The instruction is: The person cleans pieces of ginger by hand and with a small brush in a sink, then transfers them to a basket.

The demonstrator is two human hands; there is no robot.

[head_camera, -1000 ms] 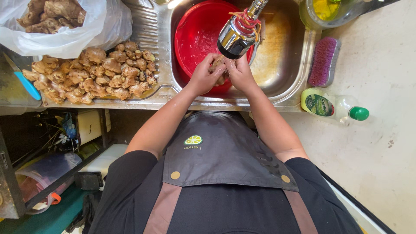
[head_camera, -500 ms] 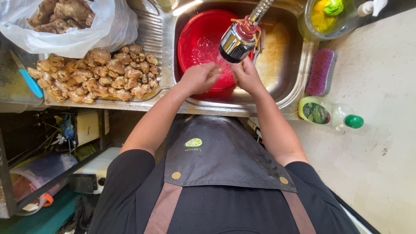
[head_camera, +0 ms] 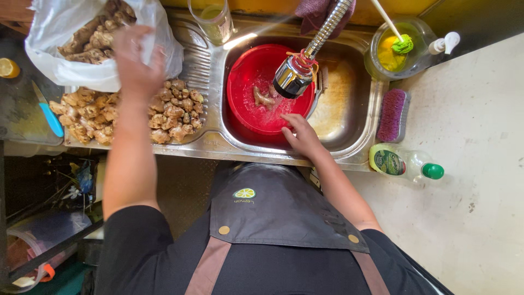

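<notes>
Head view, far left: a blue-handled knife (head_camera: pixel 50 117) lies on the dark counter beside a white plastic bag of ginger roots (head_camera: pixel 65 33). Left hand (head_camera: pixel 136 63), blurred, hovers over the heap of ginger pieces (head_camera: pixel 125 112) on the steel drainboard; can't tell how its fingers sit. Across to the red plastic basin (head_camera: pixel 245 117) in the steel sink (head_camera: pixel 349 109): one ginger piece (head_camera: pixel 263 99) lies inside under the chrome faucet head (head_camera: pixel 292 77). Right hand (head_camera: pixel 302 136) rests on the basin's near rim, fingers loosely spread, holding nothing.

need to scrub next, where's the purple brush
In the head view, the purple bristled scrub brush lies right of the steel sink, above the clear soap bottle.
</notes>
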